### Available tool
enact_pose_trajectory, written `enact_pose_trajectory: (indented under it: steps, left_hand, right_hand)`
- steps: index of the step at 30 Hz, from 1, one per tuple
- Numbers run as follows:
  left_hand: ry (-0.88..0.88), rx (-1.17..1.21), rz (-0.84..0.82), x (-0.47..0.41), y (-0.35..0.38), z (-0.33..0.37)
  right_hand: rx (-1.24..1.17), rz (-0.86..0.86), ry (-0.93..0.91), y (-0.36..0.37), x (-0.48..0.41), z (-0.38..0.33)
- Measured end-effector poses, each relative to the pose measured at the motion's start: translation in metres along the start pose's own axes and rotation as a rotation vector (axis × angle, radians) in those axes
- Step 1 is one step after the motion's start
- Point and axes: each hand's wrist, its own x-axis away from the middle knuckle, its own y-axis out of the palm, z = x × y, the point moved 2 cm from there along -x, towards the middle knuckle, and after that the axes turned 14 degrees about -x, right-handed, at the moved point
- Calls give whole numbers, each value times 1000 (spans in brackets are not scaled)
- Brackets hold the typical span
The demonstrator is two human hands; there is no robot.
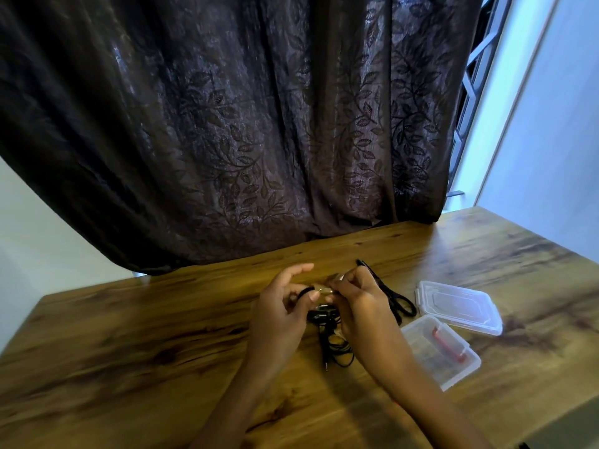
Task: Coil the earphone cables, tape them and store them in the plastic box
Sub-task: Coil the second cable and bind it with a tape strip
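Left hand (279,314) tight around cable coil (302,291); right hand (359,299) tight on blurred scrap (324,290), perhaps tape.

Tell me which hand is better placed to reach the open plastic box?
Probably the right hand, pinching tape: the box lies just beside its forearm, while the left hand, gripping the coiled cable, would have to cross over.

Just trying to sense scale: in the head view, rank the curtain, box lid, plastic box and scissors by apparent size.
1. curtain
2. box lid and plastic box: alike, not ranked
3. scissors, partly behind the right hand
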Motion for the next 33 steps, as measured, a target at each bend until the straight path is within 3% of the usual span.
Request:
enact_pose_trajectory:
  steps: [4, 13, 19, 28, 33]
  left_hand:
    - [76, -215, -74, -4, 1, 1]
    - [50, -389, -266, -10, 8, -5]
    - [-163, 48, -536, -8, 0, -4]
    - [-288, 307, -553, -5, -4, -2]
    - [-347, 388, -583, -6, -6, -5]
  right_hand:
    - [20, -66, 11, -1, 0, 0]
    - [-100, -78, 31, -6, -3, 0]
    - [-240, -117, 74, -16, -5, 2]
    - [-338, -220, -104, -20, -1, 1]
    - [-316, -177, -136, -16, 1, 4]
